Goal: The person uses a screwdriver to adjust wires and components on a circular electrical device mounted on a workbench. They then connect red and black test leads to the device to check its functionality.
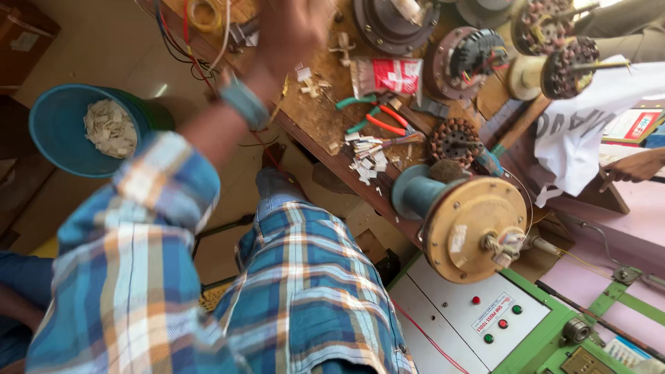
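Note:
My left hand [291, 28] is stretched out over the wooden workbench [312, 118] near its top end, blurred by motion, so its fingers cannot be made out. A teal watch [242, 102] sits on that wrist, and the blue plaid sleeve [145, 228] runs back toward me. Closest to the hand are small white scraps [308, 83] and coiled wires [201, 21]. My right hand is out of view.
Green-handled pliers [353, 104], red-handled cutters [384, 125], a red-and-white packet [391, 75], a wound stator [454, 142] and motor housings [464, 59] lie on the bench. A winding machine with a brass-coloured disc [478, 228] stands above a button panel [499, 322]. A blue bucket [48, 131] holds paper scraps. Another person's hand [637, 166] is at the right.

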`<state>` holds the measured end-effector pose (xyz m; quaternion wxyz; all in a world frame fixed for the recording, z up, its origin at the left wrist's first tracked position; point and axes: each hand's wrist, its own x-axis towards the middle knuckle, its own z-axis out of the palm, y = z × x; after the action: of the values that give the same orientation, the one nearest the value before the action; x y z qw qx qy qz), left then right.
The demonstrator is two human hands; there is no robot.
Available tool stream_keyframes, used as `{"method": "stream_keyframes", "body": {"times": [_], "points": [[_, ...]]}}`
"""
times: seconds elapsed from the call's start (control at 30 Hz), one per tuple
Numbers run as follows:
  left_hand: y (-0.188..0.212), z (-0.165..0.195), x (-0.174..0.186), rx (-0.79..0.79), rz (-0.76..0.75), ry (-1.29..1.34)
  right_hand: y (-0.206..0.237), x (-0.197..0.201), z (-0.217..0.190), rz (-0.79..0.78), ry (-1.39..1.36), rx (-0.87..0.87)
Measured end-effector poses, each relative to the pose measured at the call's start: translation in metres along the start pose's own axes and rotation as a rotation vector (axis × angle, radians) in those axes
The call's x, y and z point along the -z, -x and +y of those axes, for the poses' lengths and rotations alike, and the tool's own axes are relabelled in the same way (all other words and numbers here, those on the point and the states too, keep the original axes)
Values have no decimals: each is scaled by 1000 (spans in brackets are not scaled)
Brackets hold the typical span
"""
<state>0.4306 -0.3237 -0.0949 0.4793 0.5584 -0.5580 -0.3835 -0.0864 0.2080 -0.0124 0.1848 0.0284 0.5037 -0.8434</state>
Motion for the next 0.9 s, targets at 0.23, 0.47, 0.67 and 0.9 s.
{"method": "stream_keyframes", "body": {"times": [0.23,0.47,0.67,0.9], "points": [[245,117,-134,-119,-567,286,-64,119,-24,-111,-75,-31],[341,183,-228,-355,-397,-141,-97,193,-1,-200,-88,-256],[309,193,-254,-735,-306,-508,-110,196,19,-209,-159,-468],[298,187,-254,-742,-370,-591,-128,210,-2,-157,-288,-367]]}}
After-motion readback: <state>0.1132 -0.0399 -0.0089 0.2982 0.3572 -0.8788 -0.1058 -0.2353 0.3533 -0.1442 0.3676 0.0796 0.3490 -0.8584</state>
